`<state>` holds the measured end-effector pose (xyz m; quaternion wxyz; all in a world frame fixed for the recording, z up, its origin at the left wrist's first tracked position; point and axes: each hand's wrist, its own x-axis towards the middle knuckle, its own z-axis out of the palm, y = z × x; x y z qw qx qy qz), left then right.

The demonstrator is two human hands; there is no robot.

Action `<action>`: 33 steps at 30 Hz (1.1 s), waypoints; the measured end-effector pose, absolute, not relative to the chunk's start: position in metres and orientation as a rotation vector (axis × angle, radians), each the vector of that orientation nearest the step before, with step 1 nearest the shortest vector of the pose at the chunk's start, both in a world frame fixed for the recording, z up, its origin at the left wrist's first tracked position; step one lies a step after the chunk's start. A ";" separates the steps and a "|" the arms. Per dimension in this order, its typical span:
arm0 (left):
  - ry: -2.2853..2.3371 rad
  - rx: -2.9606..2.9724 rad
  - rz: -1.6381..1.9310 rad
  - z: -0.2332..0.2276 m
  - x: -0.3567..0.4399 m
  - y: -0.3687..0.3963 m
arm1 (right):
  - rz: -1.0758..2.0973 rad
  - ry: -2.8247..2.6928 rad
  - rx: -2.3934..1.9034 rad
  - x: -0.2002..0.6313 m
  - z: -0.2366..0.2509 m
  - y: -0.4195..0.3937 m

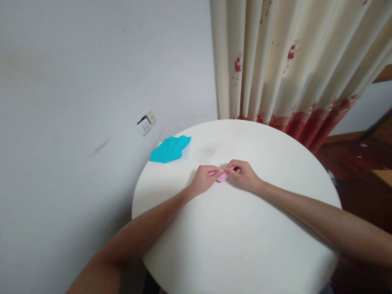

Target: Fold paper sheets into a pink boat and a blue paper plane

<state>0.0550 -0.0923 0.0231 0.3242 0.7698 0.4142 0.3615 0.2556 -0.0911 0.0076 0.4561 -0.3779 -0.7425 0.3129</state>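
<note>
A pale wall [92, 81] fills the left side of the view. Against it stands a round white table [239, 232], its curved far edge running just below a cream curtain [284, 61] with red flower prints and a red lower band. A dark reddish-brown floor [355, 155] shows at the right. Folded blue paper [168, 150], pleated and uneven in outline, lies at the table's far left edge, partly over a white sheet [185, 154]. Both forearms reach in over the tabletop. The left hand [203, 179] has its thumb and forefinger pressed together on the pink paper; the right hand [244, 175] pinches the same piece from the other side, its fingertips nearly meeting those of the left. A socket [144, 127] is set in the wall above the blue paper. The small pink paper [221, 178], folded and partly hidden by the fingers, is between the hands, over the table's middle.
</note>
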 end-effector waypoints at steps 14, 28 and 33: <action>1.084 2.067 0.933 0.024 0.053 -0.092 | 0.746 -1.842 -0.957 0.255 0.009 -0.093; 1.136 2.103 0.993 0.024 0.050 -0.089 | 0.655 -1.836 -0.975 0.261 0.010 -0.087; 1.107 2.094 0.970 0.025 0.050 -0.091 | 0.719 -1.831 -0.971 0.259 0.011 -0.088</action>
